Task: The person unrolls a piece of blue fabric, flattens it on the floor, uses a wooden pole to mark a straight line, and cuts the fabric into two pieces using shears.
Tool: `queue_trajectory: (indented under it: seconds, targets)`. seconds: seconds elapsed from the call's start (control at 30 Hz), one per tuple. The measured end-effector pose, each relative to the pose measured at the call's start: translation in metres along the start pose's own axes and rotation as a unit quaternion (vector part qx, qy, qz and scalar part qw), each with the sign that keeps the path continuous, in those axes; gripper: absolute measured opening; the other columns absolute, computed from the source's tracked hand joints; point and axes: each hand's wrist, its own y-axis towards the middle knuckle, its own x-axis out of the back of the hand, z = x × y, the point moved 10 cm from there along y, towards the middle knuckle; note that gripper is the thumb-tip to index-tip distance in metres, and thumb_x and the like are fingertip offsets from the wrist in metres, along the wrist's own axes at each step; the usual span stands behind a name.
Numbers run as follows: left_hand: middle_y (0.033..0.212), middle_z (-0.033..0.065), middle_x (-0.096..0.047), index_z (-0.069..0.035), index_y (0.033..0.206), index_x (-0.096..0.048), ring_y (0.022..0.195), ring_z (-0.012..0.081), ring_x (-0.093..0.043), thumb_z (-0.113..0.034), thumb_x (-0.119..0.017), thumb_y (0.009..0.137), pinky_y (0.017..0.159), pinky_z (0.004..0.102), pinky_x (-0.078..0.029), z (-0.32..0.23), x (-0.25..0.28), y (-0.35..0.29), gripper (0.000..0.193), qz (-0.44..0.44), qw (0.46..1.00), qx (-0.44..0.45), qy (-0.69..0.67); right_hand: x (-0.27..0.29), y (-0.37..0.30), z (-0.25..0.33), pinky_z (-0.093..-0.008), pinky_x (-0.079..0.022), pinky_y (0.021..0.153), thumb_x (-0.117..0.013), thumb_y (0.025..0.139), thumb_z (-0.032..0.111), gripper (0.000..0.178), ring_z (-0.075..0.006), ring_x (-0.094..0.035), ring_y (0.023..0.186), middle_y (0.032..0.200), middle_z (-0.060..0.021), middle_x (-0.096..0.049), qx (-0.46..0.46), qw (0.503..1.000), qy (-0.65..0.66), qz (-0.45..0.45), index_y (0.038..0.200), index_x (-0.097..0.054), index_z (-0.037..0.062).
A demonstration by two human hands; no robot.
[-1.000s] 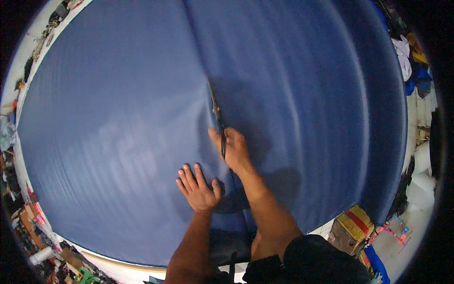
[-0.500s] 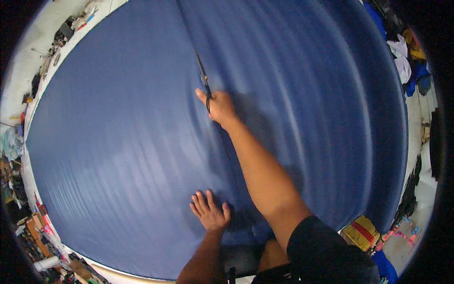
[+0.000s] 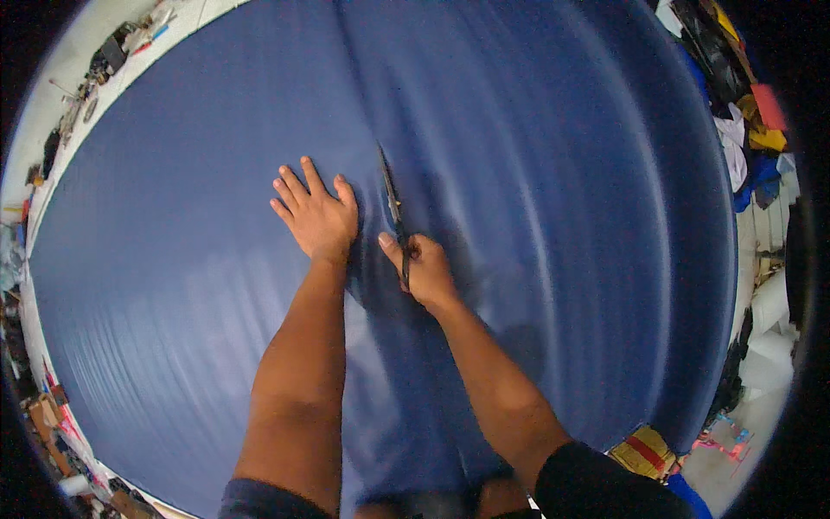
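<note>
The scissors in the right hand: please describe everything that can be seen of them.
The scissors are dark with long, slim blades that look like metal. They point away from the person, along a fold line in the big blue fabric. The right hand grips the handles, which its fingers mostly hide. The blades lie low on the fabric; whether they are open is unclear. The left hand lies flat beside them, not touching.

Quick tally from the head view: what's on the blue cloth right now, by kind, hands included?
Hands: 2, the left hand flat on the blue cloth, the right hand gripping the scissors.
Scissors: 1, dark scissors pointing away along the fold.
Cloth sheets: 1.
Total: 4.
</note>
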Motion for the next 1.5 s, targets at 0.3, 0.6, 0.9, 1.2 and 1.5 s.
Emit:
queue_trajectory:
  seconds: [0.3,0.6,0.9,1.2,1.5]
  targets:
    - [0.154,0.0240,-0.028,-0.011,0.148,-0.036,0.143,0.0420,-0.024,-0.043,-0.047,0.094,0.116,0.0554,-0.015,-0.003,0.005,0.010,0.064,0.018,1.000,-0.012,0.005,-0.005,0.028,0.036,-0.0272,-0.035,0.045,-0.069,0.090,0.043,0.047,-0.0092,-0.043,0.046,0.051,0.0009,-0.044,0.039,0.999,0.005,-0.003,0.064,-0.048,0.0093]
    - [0.155,0.0254,-0.025,-0.008,0.148,-0.036,0.144,0.0434,-0.021,-0.040,-0.048,0.092,0.117,0.0560,-0.013,-0.009,0.007,0.016,0.065,0.055,0.998,-0.003,-0.007,-0.024,0.178,0.117,-0.0295,-0.033,0.038,-0.068,0.087,0.053,0.054,-0.0112,-0.043,0.040,0.050,-0.0008,-0.046,0.038,0.999,-0.001,-0.020,0.063,-0.047,0.0093]
    - [0.155,0.0273,-0.023,-0.006,0.148,-0.034,0.144,0.0454,-0.019,-0.040,-0.048,0.092,0.116,0.0585,-0.011,-0.005,0.000,0.015,0.067,0.084,0.996,-0.004,-0.001,-0.050,0.299,0.182,-0.0334,-0.036,0.039,-0.072,0.082,0.056,0.058,-0.0154,-0.045,0.040,0.052,-0.0039,-0.049,0.029,0.997,0.065,0.029,0.059,-0.047,0.0088]
    - [0.155,0.0283,-0.021,-0.006,0.149,-0.032,0.144,0.0462,-0.016,-0.038,-0.049,0.091,0.115,0.0604,-0.010,0.001,-0.001,0.015,0.068,0.105,0.994,0.010,-0.016,-0.075,0.404,0.255,-0.0293,-0.037,0.041,-0.073,0.079,0.059,0.057,-0.0133,-0.046,0.045,0.058,-0.0025,-0.049,0.039,0.996,0.031,0.068,0.068,-0.054,0.0068]
    - [0.155,0.0284,-0.020,-0.005,0.148,-0.034,0.144,0.0470,-0.016,-0.038,-0.049,0.091,0.115,0.0601,-0.010,-0.012,-0.001,0.017,0.067,0.108,0.994,-0.010,-0.026,-0.041,0.454,0.306,-0.0348,-0.043,0.046,-0.068,0.085,0.055,0.056,-0.0182,-0.053,0.046,0.055,-0.0059,-0.055,0.132,0.990,-0.011,-0.043,0.066,-0.056,0.0035]
